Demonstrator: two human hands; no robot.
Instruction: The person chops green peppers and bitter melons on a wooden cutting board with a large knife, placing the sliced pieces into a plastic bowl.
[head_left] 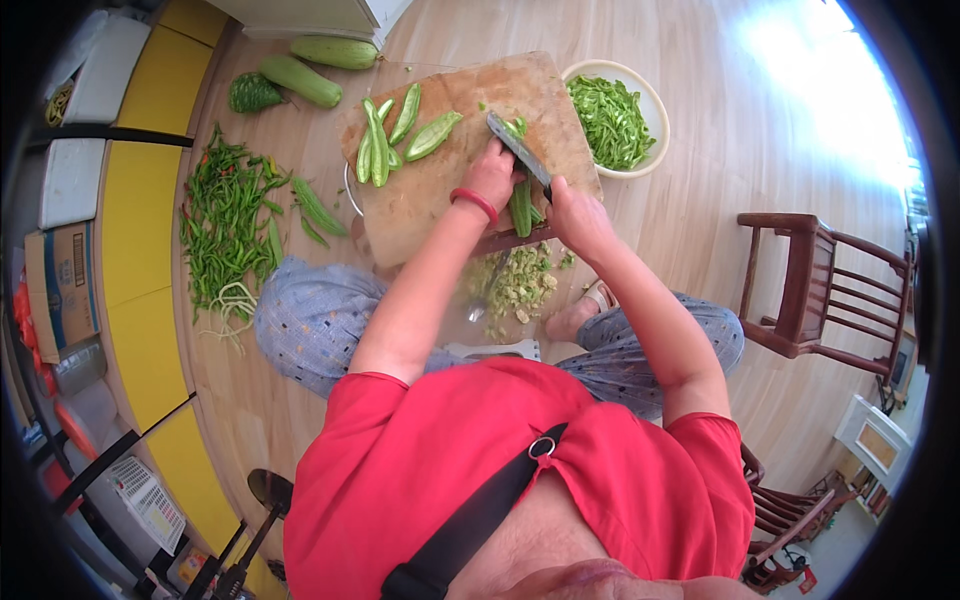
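Right hand (580, 220) clamped on knife (524, 156); left hand (489, 178) gripping bitter melon (521, 210). Beyond right hand: cream bowl (661, 122) containing green slices (608, 120).

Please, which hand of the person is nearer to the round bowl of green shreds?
Right. The right hand, gripping the knife, is below and left of the bowl in the picture. The left hand, at the green pieces on the cutting board, is farther left.
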